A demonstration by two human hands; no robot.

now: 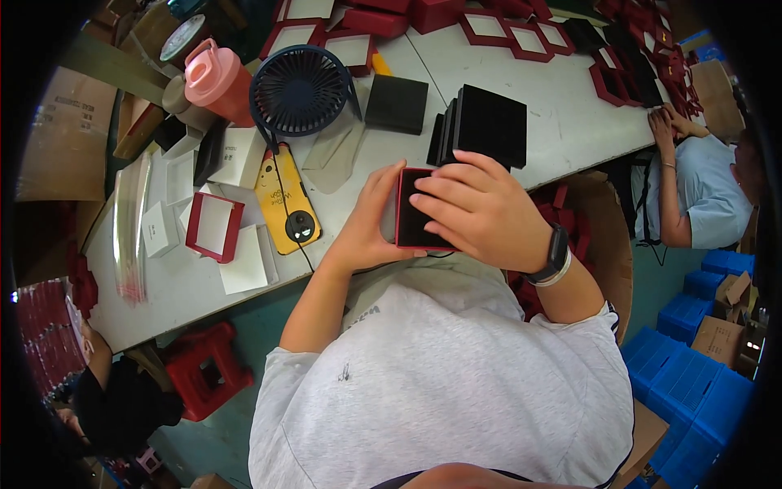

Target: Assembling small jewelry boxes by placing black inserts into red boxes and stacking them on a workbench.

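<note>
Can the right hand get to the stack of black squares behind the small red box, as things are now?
Probably yes: the right hand lies just before the stack of black squares, nothing between them, but it presses on the red box.

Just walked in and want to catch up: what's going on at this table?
A person in a grey shirt holds a small red box with a black insert in both hands: the left hand grips its side and the right hand presses fingers onto the insert. A stack of black pads stands just beyond on the white table, with a small blue fan and red frames around. Another person's hand rests at the far end.
</note>
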